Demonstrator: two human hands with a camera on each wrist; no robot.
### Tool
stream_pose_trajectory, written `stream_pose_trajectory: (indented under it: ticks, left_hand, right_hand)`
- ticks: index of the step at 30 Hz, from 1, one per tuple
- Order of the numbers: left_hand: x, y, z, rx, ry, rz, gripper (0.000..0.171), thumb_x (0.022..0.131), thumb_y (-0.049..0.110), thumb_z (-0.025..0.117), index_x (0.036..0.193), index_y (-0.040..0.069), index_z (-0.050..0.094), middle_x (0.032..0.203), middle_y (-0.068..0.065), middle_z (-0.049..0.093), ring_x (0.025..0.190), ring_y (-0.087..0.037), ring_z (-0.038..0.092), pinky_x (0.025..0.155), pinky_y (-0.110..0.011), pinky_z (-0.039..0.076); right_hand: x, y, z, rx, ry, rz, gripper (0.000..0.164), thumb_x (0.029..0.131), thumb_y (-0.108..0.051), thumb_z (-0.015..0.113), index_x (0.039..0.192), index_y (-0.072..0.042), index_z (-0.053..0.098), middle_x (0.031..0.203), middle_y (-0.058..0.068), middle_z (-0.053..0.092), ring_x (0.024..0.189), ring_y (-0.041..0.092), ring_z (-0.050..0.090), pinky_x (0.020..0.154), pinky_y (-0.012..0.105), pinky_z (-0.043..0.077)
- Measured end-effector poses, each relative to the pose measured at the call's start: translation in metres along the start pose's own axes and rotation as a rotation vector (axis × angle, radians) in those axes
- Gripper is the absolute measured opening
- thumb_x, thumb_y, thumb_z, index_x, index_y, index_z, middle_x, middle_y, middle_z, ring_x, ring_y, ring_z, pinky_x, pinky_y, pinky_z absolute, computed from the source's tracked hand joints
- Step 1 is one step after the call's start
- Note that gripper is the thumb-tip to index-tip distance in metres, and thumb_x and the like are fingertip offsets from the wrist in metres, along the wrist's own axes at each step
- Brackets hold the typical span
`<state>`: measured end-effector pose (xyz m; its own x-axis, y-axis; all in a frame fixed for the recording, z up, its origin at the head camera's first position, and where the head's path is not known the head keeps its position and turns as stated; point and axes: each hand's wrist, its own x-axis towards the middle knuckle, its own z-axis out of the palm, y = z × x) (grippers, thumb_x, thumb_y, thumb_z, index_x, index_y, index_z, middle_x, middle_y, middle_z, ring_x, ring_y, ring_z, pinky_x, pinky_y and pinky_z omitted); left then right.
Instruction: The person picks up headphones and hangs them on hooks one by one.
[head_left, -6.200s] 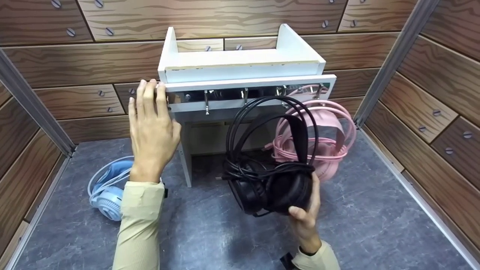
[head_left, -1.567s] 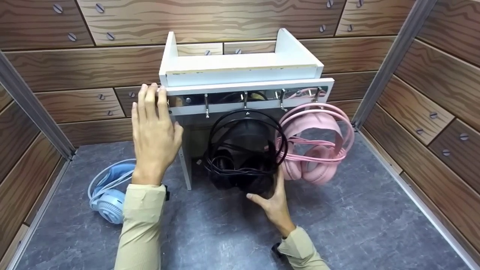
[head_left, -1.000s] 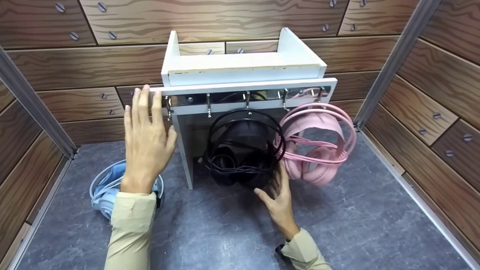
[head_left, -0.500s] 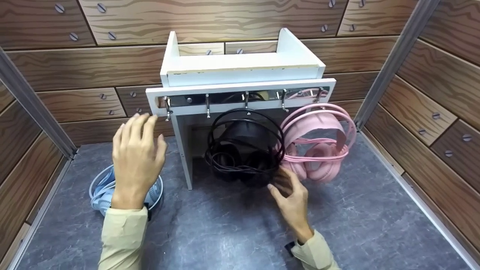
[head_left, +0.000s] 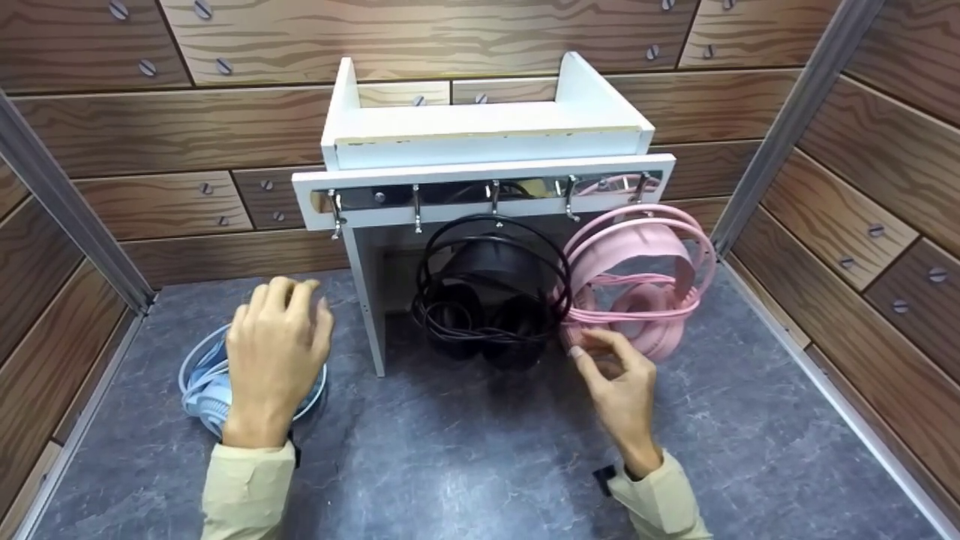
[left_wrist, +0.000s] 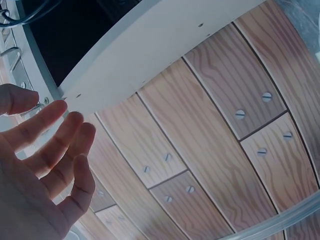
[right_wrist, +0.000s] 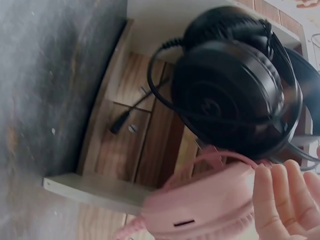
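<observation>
Black headphones (head_left: 491, 259) hang from the middle hook of a white hook rail (head_left: 480, 166), their cable bundled across the ear cups. To their right, pink headphones (head_left: 630, 244) hang at the rail's right end. My right hand (head_left: 622, 386) holds nothing; its loosely bent fingers (right_wrist: 285, 195) are close to the pink ear cups. Over the blue headphones (head_left: 210, 394) on the floor is my left hand (head_left: 274, 356), which partly hides them. Its fingers are relaxed and bent, with nothing in them in the left wrist view.
The rail is fixed across the front of a white shelf unit (head_left: 457, 116). Bare hooks (head_left: 417, 210) show on its left part. Wood-patterned panels (head_left: 187, 135) stand behind and at both sides. A grey marbled surface (head_left: 450, 465) lies below.
My right hand has hung the black headphones on the middle hook, let go and drawn back to the right. My left hand has left the rail's left end and come down over the blue headphones.
</observation>
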<state>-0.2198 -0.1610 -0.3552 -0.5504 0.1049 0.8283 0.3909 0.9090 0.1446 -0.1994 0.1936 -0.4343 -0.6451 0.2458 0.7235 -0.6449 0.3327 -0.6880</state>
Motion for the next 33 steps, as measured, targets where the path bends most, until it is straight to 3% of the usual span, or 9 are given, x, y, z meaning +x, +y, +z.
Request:
stream_pose_trajectory:
  ticks: [7,15,24,33]
  left_hand:
    - [-0.015,-0.007,0.001,0.027,-0.018,0.009,0.021,0.087,0.009,0.065,0.103,-0.004,0.071,0.098,-0.02,0.063,0.087,-0.042,0.059,0.065,-0.053,0.045]
    - [-0.032,-0.017,0.004,0.039,-0.045,-0.022,0.023,0.087,0.009,0.065,0.104,-0.005,0.07,0.101,-0.022,0.063,0.09,-0.044,0.059,0.068,-0.054,0.044]
    - [-0.049,-0.026,0.008,0.047,-0.063,-0.068,0.022,0.085,0.008,0.067,0.102,-0.005,0.071,0.1,-0.022,0.064,0.09,-0.044,0.059,0.066,-0.053,0.044]
    - [-0.064,-0.033,0.014,0.064,-0.082,-0.083,0.024,0.084,0.01,0.068,0.104,-0.005,0.07,0.1,-0.022,0.062,0.087,-0.044,0.058,0.067,-0.055,0.043]
  right_hand:
    - [0.014,-0.008,-0.012,-0.002,0.028,-0.058,0.018,0.079,0.02,0.069,0.095,0.014,0.07,0.084,0.022,0.07,0.078,0.004,0.066,0.068,0.015,0.055]
    - [0.028,-0.014,-0.021,0.004,0.058,-0.068,0.016,0.08,0.02,0.068,0.096,0.017,0.069,0.085,0.023,0.07,0.076,0.003,0.066,0.065,0.013,0.054]
    - [0.042,-0.015,-0.024,0.006,0.121,-0.153,0.009,0.082,0.016,0.068,0.091,0.017,0.07,0.082,0.022,0.07,0.072,0.006,0.066,0.068,0.016,0.055]
    - [0.056,-0.022,-0.027,0.006,0.149,-0.173,0.009,0.081,0.015,0.069,0.09,0.015,0.071,0.082,0.02,0.07,0.074,0.008,0.066,0.071,0.018,0.054]
